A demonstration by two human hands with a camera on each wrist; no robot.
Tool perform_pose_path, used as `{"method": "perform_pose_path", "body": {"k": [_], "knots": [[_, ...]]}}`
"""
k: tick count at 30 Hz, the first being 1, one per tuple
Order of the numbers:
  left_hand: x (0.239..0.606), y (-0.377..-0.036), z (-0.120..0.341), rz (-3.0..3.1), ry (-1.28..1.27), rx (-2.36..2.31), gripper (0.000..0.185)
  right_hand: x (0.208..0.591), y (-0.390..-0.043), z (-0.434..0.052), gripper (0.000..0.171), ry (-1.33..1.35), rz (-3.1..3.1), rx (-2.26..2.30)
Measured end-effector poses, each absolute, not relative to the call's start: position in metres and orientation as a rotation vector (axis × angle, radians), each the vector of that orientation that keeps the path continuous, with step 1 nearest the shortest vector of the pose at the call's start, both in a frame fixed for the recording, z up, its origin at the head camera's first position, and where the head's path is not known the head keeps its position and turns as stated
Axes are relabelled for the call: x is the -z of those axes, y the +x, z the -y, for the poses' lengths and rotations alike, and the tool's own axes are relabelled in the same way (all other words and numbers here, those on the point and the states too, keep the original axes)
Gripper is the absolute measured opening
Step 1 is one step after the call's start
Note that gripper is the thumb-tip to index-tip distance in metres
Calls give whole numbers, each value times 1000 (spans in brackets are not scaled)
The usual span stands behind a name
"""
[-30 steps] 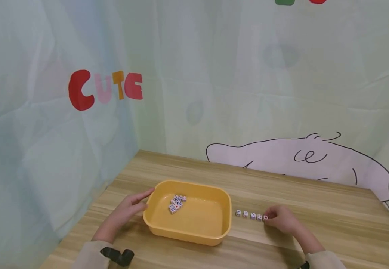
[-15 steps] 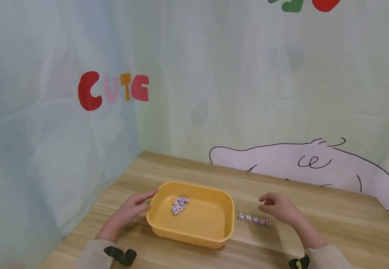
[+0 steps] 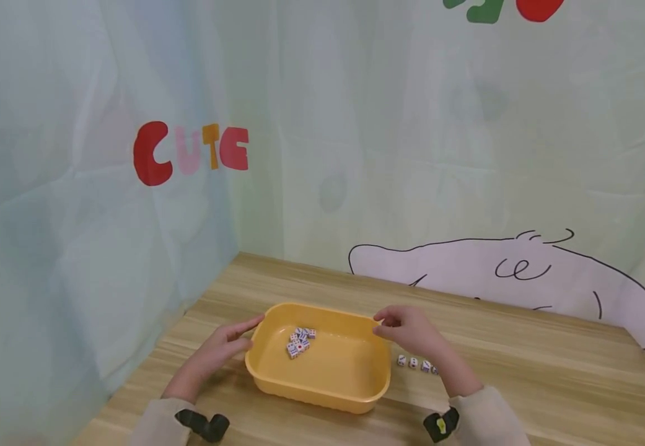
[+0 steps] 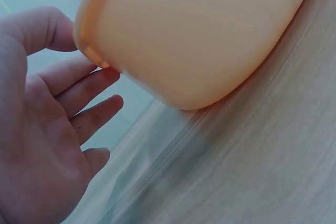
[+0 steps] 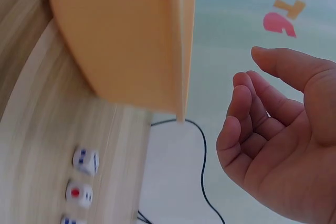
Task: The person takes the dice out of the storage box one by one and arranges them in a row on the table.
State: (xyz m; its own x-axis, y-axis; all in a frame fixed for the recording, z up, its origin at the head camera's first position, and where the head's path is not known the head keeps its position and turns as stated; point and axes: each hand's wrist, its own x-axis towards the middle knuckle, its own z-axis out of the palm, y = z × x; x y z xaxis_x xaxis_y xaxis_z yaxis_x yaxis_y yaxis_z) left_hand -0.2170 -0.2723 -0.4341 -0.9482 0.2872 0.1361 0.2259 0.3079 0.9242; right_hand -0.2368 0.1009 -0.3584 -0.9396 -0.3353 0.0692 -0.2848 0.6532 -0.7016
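Note:
A yellow plastic basin [image 3: 344,368] stands on the wooden table, and a small cluster of white dice [image 3: 298,344] lies in its left part. My left hand [image 3: 219,353] touches the basin's left end with loosely extended fingers; in the left wrist view, fingertips [image 4: 113,74] meet the wall by the rim. Over the basin's right end hovers my right hand [image 3: 411,331], holding nothing; the right wrist view shows its fingers [image 5: 241,103] loosely bent and apart from the rim. Right of the basin, a row of dice [image 3: 414,363] lies on the table, its right end hidden behind my right forearm.
The wooden table [image 3: 523,365] ends at fabric curtains [image 3: 311,186] behind and to the left. A cartoon outline [image 3: 467,266] is printed low on the back curtain. Black straps [image 3: 204,425] circle both wrists.
My right hand has let go of the last die in the row, lifted, and moved left to the basin's right end. My left hand stays at the basin's left side. The head view shifted slightly.

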Motion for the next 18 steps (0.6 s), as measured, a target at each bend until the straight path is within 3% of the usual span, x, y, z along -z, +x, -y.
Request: {"method": "perform_pose_path", "body": {"k": [18], "knots": [[434, -219, 269, -2536, 478, -1713, 57, 376, -243, -25, 26, -643, -2625, 1276]]}}
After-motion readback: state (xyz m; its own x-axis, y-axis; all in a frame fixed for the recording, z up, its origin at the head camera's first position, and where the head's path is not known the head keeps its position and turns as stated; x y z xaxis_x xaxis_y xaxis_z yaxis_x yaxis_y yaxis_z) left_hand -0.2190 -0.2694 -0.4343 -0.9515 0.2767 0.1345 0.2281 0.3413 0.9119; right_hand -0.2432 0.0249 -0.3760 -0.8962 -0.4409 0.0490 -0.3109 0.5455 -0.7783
